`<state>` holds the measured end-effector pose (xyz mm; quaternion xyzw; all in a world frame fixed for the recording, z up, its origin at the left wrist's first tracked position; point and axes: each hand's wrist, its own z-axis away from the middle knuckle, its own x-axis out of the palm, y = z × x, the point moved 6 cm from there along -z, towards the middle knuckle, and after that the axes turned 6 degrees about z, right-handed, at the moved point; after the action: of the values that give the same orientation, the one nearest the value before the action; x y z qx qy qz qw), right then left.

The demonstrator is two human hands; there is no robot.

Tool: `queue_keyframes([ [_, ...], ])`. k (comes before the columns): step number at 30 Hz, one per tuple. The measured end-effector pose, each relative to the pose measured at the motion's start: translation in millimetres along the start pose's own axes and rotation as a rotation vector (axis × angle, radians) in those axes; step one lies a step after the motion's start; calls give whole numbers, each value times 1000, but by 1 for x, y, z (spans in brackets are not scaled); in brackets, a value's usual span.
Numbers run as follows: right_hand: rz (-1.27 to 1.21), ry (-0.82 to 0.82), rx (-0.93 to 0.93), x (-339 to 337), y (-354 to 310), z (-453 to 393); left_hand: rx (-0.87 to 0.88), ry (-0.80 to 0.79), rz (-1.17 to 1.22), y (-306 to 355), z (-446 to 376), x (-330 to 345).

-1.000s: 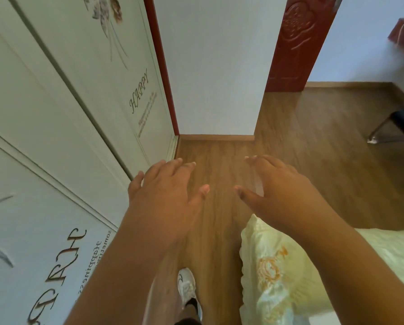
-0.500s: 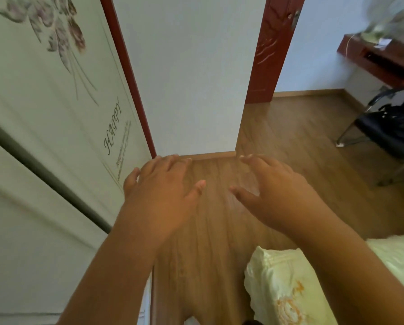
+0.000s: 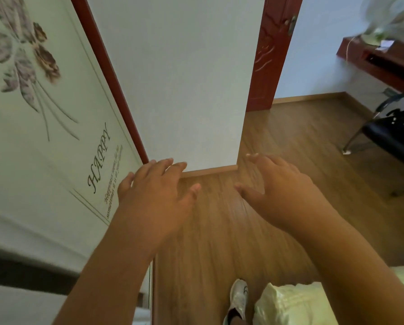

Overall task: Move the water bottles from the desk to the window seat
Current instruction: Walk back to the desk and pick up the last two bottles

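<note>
Both grips are released: the left hand (image 3: 154, 202) and right hand (image 3: 280, 193) are held out with fingers spread, grasping nothing. Over the last second the view has swung right, bringing the red bench (image 3: 384, 62) and black chair (image 3: 393, 134) into the far right. No water bottles are visible; judged step: approach to the bench.

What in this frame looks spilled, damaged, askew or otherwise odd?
Nothing stands out. Both hands, left hand and right hand, are held out empty over the bare wood floor. The desk at upper right is too blurred to judge, and no water bottles can be made out.
</note>
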<state>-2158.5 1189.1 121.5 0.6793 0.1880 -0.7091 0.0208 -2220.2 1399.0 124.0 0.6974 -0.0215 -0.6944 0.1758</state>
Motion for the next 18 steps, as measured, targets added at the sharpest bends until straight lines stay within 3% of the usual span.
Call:
queue_keyframes([
  [8, -51, 5, -5, -24, 48, -119, 9, 34, -43, 51, -113, -6],
  [18, -25, -8, 81, -56, 119, -200, 49, -56, -43, 125, -224, 17],
])
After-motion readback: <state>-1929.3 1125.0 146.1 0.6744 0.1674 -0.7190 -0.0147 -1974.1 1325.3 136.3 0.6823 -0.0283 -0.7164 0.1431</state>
